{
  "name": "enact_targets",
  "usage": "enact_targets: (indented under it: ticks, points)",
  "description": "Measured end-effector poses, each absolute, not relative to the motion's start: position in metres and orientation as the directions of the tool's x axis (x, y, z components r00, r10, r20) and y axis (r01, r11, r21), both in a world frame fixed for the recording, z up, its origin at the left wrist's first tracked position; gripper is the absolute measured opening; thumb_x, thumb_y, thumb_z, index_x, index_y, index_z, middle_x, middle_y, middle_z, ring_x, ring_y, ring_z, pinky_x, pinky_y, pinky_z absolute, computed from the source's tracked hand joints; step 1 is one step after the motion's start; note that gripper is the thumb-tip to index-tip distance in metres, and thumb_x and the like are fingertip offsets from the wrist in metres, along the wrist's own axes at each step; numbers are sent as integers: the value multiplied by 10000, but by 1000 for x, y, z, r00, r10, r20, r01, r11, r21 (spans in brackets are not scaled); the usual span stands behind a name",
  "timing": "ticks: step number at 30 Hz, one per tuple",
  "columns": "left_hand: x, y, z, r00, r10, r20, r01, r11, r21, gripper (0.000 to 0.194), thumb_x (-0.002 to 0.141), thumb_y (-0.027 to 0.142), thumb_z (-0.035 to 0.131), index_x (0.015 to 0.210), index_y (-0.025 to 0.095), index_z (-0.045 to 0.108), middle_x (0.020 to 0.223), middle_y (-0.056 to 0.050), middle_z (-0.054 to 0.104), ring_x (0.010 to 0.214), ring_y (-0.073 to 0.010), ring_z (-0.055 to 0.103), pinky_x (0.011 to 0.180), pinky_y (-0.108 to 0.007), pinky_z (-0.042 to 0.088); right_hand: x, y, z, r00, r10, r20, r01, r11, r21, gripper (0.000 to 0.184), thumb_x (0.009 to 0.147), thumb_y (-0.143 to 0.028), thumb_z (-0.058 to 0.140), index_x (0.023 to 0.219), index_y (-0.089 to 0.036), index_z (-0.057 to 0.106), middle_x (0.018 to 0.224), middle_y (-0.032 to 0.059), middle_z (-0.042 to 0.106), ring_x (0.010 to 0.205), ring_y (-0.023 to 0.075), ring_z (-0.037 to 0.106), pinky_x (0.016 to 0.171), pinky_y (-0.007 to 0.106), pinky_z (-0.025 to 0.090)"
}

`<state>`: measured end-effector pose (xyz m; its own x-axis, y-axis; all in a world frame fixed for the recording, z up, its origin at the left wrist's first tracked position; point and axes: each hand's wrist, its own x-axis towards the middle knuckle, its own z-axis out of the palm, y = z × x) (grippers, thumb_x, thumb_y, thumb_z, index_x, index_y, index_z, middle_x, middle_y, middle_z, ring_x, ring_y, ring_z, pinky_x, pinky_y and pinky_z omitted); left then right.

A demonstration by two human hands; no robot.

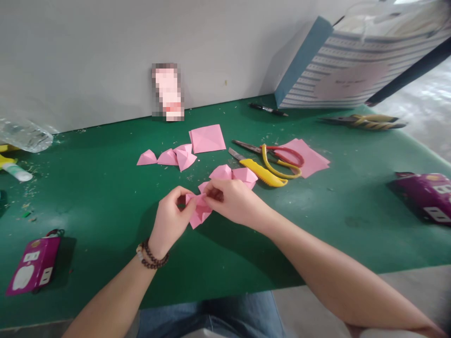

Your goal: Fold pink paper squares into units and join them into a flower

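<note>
Between my two hands is a partly folded piece of pink paper (pixel 200 213). My left hand (pixel 171 213) pinches its left edge between thumb and finger. At its upper right side, my right hand (pixel 234 199) grips the paper with the fingertips. Just beyond my right hand lie folded pink paper pieces (pixel 244 175), partly hidden by it. More folded pink pieces (pixel 168 157) rest farther left on the green table (pixel 225 263). A stack of flat pink paper squares (pixel 207 139) lies behind them.
Right of my hands lie a yellow utility knife (pixel 264 172) and red-and-yellow-handled scissors (pixel 282 155) over more pink sheets (pixel 313 162). Pliers (pixel 366 121), a black pen (pixel 268 110) and a striped bag (pixel 345 70) are at the back. Purple packs (pixel 35 263) sit at both sides.
</note>
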<state>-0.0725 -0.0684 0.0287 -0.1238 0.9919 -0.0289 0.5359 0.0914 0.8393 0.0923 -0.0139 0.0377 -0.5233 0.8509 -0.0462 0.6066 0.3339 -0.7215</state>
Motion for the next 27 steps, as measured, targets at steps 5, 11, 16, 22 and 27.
enact_targets:
  ticks: [5,11,16,22,27]
  points:
    - [-71,-69,29,-95,992,-78,500,116,858,105,819,285,594,817,191,641,795,-3,678,699,-143,616,628,-243,484,91,-15,37,-534,845,-24,591,353,-726,83,808,-154,583,754,-170,643,739,13,701,626,114,620,534,213,434]
    - [-73,-68,29,-156,987,-32,535,112,837,86,821,251,584,808,190,643,756,6,673,641,-130,592,583,-228,468,91,-19,40,-561,824,78,509,418,-752,116,821,-136,579,846,-181,683,794,15,716,679,119,639,595,222,472]
    - [-74,-69,29,-169,986,12,526,80,847,111,836,272,579,823,192,655,792,-2,691,685,-136,620,605,-225,484,94,-16,44,-559,824,94,396,365,-843,163,861,-192,545,795,-183,693,762,13,711,651,109,627,582,213,480]
    - [-72,-72,30,-150,988,38,533,49,845,89,827,244,584,821,190,654,795,-5,695,689,-135,628,600,-220,491,96,-10,40,-571,820,-37,390,231,-892,149,826,-330,634,798,-193,682,772,17,705,674,124,641,601,233,499]
    - [-71,-72,31,-134,990,39,522,38,852,95,831,257,586,825,194,656,795,-6,698,674,-133,625,595,-219,501,97,-10,39,-567,818,-98,452,209,-867,161,828,-340,626,795,-191,678,775,17,700,681,124,642,601,235,492]
